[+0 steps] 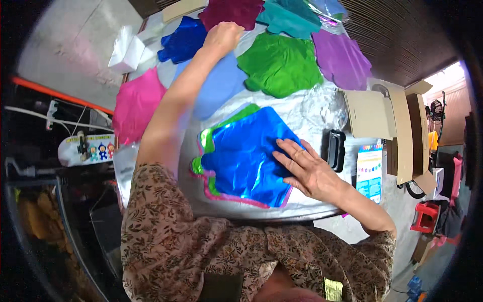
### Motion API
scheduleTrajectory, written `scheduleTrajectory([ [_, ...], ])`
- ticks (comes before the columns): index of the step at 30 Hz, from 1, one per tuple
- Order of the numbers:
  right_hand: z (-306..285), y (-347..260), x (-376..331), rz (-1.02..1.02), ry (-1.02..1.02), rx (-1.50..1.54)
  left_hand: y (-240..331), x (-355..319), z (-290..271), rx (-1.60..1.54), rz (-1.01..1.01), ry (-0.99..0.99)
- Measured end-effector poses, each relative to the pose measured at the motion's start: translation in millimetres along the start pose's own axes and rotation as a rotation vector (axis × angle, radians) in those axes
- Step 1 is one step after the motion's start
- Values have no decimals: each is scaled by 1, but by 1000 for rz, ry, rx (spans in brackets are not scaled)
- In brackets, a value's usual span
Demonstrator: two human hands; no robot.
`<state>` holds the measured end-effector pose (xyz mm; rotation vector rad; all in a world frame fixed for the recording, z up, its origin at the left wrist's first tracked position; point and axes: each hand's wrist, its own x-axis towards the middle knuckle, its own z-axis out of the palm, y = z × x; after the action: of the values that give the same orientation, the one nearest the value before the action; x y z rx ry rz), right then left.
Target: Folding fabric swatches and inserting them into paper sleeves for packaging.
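A stack of flat foil balloons lies in front of me, with a shiny blue foil balloon point(241, 151) on top. Green and pink edges point(239, 200) of others stick out beneath it. My right hand point(309, 168) rests on the blue one's right side, fingers spread and nearly flat. My left arm reaches to the far side of the table. There my left hand point(224, 39) is closed at the near edge of a dark red foil balloon point(234, 12); its fingertips are partly hidden. Beside that hand lie a dark blue foil balloon point(185, 40) and a pale blue one point(219, 88).
Pink point(138, 105), green point(282, 65), teal point(289, 19) and purple point(342, 60) foil balloons are spread around the silver-covered table point(302, 108). A black tray point(334, 150), a printed package point(370, 171) and open cardboard boxes point(370, 113) stand at right. A white tissue box point(126, 53) is at far left.
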<state>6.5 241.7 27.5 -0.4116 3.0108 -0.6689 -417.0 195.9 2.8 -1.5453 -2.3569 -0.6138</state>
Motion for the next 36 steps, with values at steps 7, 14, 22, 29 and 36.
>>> scheduleTrajectory([
  [7,-29,29,7,-12,15,-11,-53,61,80,195,35,-137],
  [14,-41,50,23,-75,48,-45,-49,55,84,414,44,-165],
  [22,-63,101,98,-37,183,-21,-61,38,73,-125,-402,226],
  [29,-32,196,225,-8,308,-209,-111,42,107,-481,-692,422],
  [36,7,224,317,251,258,-435,-105,60,58,-676,-718,335],
])
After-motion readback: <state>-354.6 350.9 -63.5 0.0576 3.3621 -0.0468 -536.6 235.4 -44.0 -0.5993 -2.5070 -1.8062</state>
